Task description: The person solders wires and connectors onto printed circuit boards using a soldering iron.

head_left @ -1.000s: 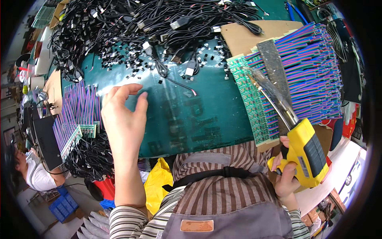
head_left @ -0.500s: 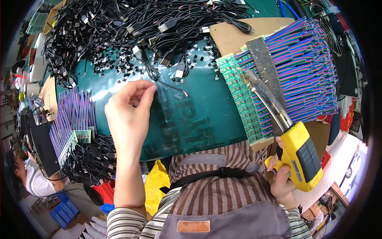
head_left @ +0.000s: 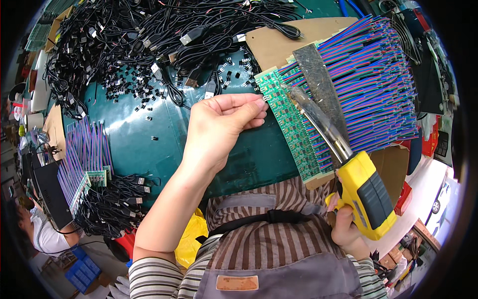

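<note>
My left hand is closed in a pinch, its fingertips at the left edge of a row of green circuit boards. Whatever is between the fingers is too small or hidden to make out. My right hand grips a yellow and black soldering gun by its handle. The gun's metal barrel slants up and left across the boards, with its tip over their upper part. Blue, red and black wires run from the boards to the right. A dark flat bar lies across these wires.
Black USB cables heap along the far side of the green mat. Tiny black components are scattered before them. More wired boards and cables lie at the left. Cardboard lies under the boards. A person sits at far left.
My left hand has moved right, from the middle of the mat to the edge of the boards, still pinched. The right hand keeps its hold on the soldering gun. The whole view has shifted slightly.
</note>
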Motion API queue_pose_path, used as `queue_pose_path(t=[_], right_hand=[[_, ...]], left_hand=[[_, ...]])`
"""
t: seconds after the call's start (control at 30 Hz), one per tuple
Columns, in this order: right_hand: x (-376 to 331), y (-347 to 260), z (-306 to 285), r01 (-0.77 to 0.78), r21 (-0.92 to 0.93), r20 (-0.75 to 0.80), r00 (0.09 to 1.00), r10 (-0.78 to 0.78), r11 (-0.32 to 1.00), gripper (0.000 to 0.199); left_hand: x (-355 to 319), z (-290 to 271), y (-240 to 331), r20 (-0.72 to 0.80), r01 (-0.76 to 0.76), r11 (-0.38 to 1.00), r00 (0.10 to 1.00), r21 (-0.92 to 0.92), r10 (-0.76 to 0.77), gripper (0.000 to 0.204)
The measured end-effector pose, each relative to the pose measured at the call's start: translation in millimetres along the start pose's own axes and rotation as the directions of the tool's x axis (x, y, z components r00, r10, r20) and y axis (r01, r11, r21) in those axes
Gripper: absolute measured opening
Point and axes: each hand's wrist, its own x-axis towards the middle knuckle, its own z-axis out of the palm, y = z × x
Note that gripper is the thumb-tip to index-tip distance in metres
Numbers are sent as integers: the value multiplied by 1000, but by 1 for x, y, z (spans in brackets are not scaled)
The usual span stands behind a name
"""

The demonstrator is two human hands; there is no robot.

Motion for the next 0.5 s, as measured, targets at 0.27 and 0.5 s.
queue_pose_path(t=[0.27,0.5], right_hand=[[1,-3,-2,65,-89,35,997,-62,994,20],[10,-12,1,-21,27,-13,1000,21,999,23]], left_hand=[[2,4,1,-39,-40,993,998,112,45,20],[11,-3,8,5,41,992,999,121,-42,18]])
